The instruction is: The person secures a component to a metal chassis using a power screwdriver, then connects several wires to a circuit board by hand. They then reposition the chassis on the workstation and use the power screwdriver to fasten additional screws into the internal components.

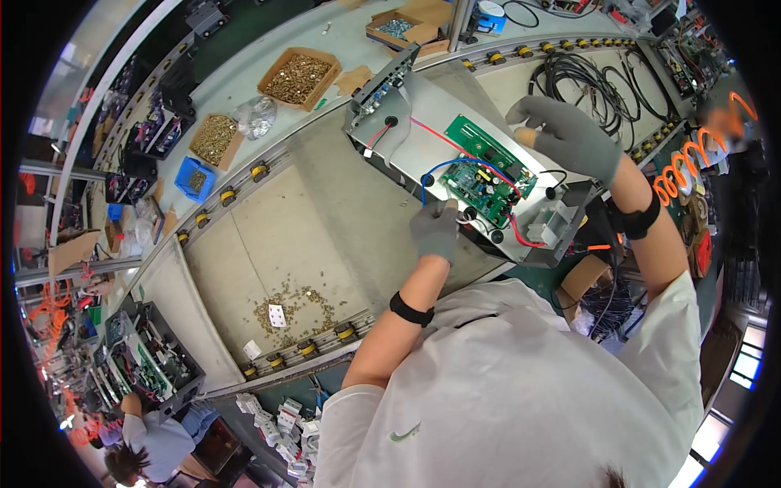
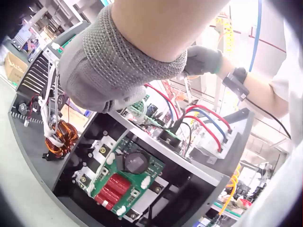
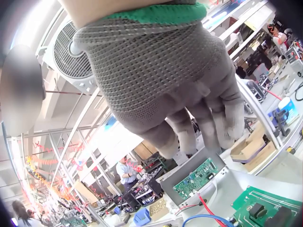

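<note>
My left hand [image 1: 435, 232], in a grey glove, is at the near edge of a metal equipment chassis [image 1: 427, 106]. Its fingers are curled, and the fingertips pinch at a thin white wire [image 1: 467, 220] by a black grommet. A blue wire [image 1: 425, 189] runs down to the same hand. Over the far side of the green circuit board [image 1: 488, 175] hovers my gloved right hand [image 1: 565, 134], fingers loosely bent. The right wrist view shows nothing between those fingers [image 3: 187, 137]. Red wires [image 1: 514, 224] cross the board. The left wrist view shows a copper coil [image 2: 61, 135] and a second board [image 2: 135, 172] on the chassis side.
Boxes of brass-coloured fasteners [image 1: 299, 77] and a blue bin [image 1: 194, 180] line the far bench. Black cables [image 1: 582, 85] lie coiled behind my right hand. Loose small parts and a playing card [image 1: 277, 315] lie on the conveyor surface. Another person [image 1: 154, 443] works at lower left.
</note>
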`<state>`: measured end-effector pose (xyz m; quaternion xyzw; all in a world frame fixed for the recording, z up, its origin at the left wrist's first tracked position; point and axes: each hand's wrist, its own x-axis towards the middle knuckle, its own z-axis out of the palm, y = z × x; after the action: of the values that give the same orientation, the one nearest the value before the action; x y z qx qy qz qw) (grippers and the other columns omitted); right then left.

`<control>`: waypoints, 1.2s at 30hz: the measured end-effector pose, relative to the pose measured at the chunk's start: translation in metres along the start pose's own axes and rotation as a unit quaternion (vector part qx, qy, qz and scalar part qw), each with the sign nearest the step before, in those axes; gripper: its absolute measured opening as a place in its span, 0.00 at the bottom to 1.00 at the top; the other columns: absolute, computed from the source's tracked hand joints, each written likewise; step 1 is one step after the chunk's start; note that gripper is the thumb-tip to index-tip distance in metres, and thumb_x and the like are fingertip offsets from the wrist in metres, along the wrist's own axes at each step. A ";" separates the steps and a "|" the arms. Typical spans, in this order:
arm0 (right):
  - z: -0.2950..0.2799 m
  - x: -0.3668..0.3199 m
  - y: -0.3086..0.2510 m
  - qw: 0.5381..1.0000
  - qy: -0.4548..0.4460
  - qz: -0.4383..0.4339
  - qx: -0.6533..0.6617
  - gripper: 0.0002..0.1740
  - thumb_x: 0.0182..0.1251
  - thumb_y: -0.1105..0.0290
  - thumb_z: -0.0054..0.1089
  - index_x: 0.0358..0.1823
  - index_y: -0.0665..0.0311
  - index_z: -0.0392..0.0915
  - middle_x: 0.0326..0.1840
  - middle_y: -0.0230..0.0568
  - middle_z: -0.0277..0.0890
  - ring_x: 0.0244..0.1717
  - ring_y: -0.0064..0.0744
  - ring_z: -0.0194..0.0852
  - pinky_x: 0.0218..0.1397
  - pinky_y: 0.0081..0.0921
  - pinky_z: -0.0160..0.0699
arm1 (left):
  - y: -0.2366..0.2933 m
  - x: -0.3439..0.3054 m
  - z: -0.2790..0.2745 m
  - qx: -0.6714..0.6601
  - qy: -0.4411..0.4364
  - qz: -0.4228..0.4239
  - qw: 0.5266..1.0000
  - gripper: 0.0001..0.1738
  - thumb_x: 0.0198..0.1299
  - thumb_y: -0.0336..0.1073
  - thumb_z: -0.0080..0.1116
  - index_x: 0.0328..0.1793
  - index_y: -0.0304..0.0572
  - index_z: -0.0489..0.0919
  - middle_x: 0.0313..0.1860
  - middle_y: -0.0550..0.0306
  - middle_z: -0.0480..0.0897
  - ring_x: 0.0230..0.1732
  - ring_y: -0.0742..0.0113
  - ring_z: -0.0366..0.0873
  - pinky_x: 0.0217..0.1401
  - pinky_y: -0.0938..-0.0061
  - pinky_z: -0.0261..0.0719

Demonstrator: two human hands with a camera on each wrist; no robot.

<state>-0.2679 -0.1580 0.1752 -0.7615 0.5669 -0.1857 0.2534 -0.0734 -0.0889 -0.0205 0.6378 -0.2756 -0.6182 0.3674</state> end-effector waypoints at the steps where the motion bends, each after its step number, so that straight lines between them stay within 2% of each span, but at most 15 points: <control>1: 0.003 0.009 0.002 0.997 -0.076 0.018 -0.017 0.17 0.63 0.61 0.56 0.48 0.63 0.75 0.41 0.40 0.78 0.38 0.30 0.75 0.43 0.27 0.74 | 0.008 0.003 0.002 -0.007 0.001 0.000 1.000 0.09 0.56 0.35 0.63 0.35 0.35 0.83 0.21 0.62 0.79 0.17 0.78 0.68 0.19 0.79 0.64; 2: 0.007 0.019 0.005 0.987 -0.150 0.035 -0.035 0.17 0.64 0.62 0.55 0.49 0.65 0.75 0.43 0.40 0.78 0.42 0.30 0.75 0.45 0.27 0.74 | 0.014 0.007 0.004 -0.014 0.002 -0.001 1.000 0.09 0.56 0.35 0.63 0.36 0.35 0.83 0.23 0.62 0.81 0.18 0.78 0.68 0.20 0.79 0.65; 3: 0.016 0.030 0.014 0.985 -0.160 -0.001 -0.068 0.16 0.64 0.61 0.55 0.48 0.64 0.76 0.41 0.44 0.80 0.41 0.37 0.78 0.46 0.31 0.75 | 0.001 0.024 0.005 0.031 0.008 0.045 0.998 0.11 0.57 0.35 0.63 0.40 0.34 0.83 0.27 0.60 0.83 0.20 0.78 0.69 0.22 0.79 0.66; 6: 0.055 0.059 0.035 0.965 -0.205 0.014 -0.161 0.16 0.64 0.60 0.53 0.49 0.60 0.76 0.42 0.48 0.79 0.44 0.47 0.78 0.49 0.37 0.74 | 0.021 0.015 0.005 0.052 0.010 0.042 0.998 0.13 0.57 0.35 0.63 0.44 0.32 0.83 0.29 0.59 0.83 0.21 0.78 0.71 0.24 0.80 0.68; 9: 0.098 0.078 0.059 0.957 -0.235 0.008 -0.171 0.18 0.63 0.58 0.51 0.51 0.55 0.77 0.49 0.45 0.78 0.51 0.47 0.76 0.54 0.38 0.72 | 0.006 0.020 0.007 0.001 0.014 0.052 0.999 0.15 0.56 0.34 0.64 0.46 0.31 0.82 0.29 0.58 0.83 0.22 0.77 0.72 0.25 0.79 0.69; 14: 0.127 0.112 0.057 0.929 -0.304 0.037 -0.207 0.18 0.60 0.61 0.55 0.51 0.51 0.80 0.49 0.43 0.79 0.51 0.45 0.76 0.54 0.36 0.73 | 0.013 0.010 0.012 -0.048 0.041 0.026 0.998 0.12 0.54 0.34 0.66 0.44 0.35 0.84 0.26 0.58 0.83 0.25 0.76 0.75 0.30 0.78 0.74; 16: 0.126 0.121 0.035 0.866 -0.430 0.081 -0.241 0.17 0.57 0.63 0.59 0.49 0.51 0.81 0.50 0.42 0.80 0.51 0.43 0.77 0.53 0.35 0.74 | 0.006 0.012 0.015 -0.063 0.053 0.024 0.996 0.12 0.54 0.34 0.67 0.44 0.36 0.84 0.26 0.59 0.83 0.25 0.76 0.75 0.31 0.78 0.74; 17: 0.133 0.122 0.039 0.864 -0.435 0.077 -0.243 0.17 0.57 0.63 0.59 0.49 0.51 0.81 0.50 0.42 0.80 0.51 0.43 0.77 0.53 0.35 0.74 | -0.005 0.018 0.018 -0.058 0.063 0.049 0.995 0.12 0.54 0.33 0.67 0.43 0.37 0.84 0.27 0.59 0.83 0.26 0.75 0.75 0.32 0.78 0.74; 23: 0.146 0.123 0.037 0.880 -0.424 0.009 -0.214 0.15 0.54 0.65 0.62 0.45 0.51 0.83 0.47 0.40 0.81 0.49 0.42 0.78 0.50 0.38 0.75 | -0.002 0.004 0.021 -0.023 0.120 0.138 0.983 0.12 0.56 0.33 0.63 0.45 0.38 0.79 0.34 0.56 0.82 0.32 0.71 0.77 0.37 0.76 0.75; 25: 0.140 0.126 0.034 0.900 -0.307 -0.101 -0.293 0.11 0.54 0.64 0.62 0.40 0.53 0.83 0.42 0.37 0.81 0.48 0.42 0.76 0.50 0.39 0.74 | -0.002 -0.001 0.015 0.005 0.153 0.181 0.972 0.11 0.58 0.33 0.61 0.46 0.38 0.77 0.36 0.55 0.82 0.34 0.69 0.78 0.39 0.76 0.75; 28: 0.120 0.104 0.035 0.919 -0.212 -0.211 -0.257 0.08 0.56 0.63 0.60 0.37 0.52 0.82 0.37 0.35 0.78 0.47 0.41 0.73 0.50 0.37 0.72 | -0.007 -0.003 -0.006 0.043 0.124 0.192 0.973 0.12 0.60 0.33 0.58 0.48 0.39 0.75 0.39 0.53 0.81 0.36 0.66 0.78 0.40 0.74 0.76; 30: 0.108 0.093 0.033 0.892 -0.224 -0.253 -0.299 0.07 0.59 0.63 0.56 0.36 0.52 0.81 0.36 0.34 0.76 0.47 0.37 0.70 0.50 0.32 0.70 | -0.014 -0.002 -0.013 0.024 0.118 0.205 0.971 0.12 0.61 0.34 0.57 0.49 0.40 0.74 0.38 0.56 0.79 0.34 0.67 0.76 0.39 0.72 0.75; 32: 0.102 0.087 0.039 0.808 -0.228 -0.326 -0.434 0.06 0.58 0.66 0.54 0.34 0.53 0.80 0.37 0.33 0.75 0.48 0.35 0.70 0.50 0.31 0.71 | -0.018 -0.007 -0.015 0.027 0.108 0.188 0.976 0.12 0.61 0.34 0.56 0.49 0.40 0.75 0.38 0.56 0.79 0.35 0.67 0.76 0.39 0.72 0.75; 34: 0.102 0.079 0.035 0.785 -0.238 -0.331 -0.467 0.05 0.57 0.67 0.53 0.32 0.54 0.78 0.38 0.32 0.76 0.47 0.34 0.71 0.49 0.30 0.71 | -0.021 -0.010 -0.012 0.030 0.092 0.173 0.980 0.13 0.60 0.34 0.56 0.50 0.40 0.75 0.39 0.55 0.79 0.35 0.67 0.77 0.40 0.71 0.75; 36: 0.105 0.074 0.029 0.778 -0.218 -0.295 -0.510 0.05 0.57 0.68 0.54 0.34 0.55 0.79 0.40 0.33 0.76 0.47 0.35 0.73 0.49 0.31 0.72 | -0.023 -0.009 -0.004 0.078 0.065 0.317 0.943 0.15 0.57 0.32 0.57 0.51 0.41 0.76 0.40 0.50 0.80 0.36 0.57 0.79 0.40 0.69 0.77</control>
<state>-0.2090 -0.2169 0.0731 -0.9296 0.2557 0.2356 -0.1220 -0.0724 -0.0675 -0.0343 0.5831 -0.4864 -0.4033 0.5106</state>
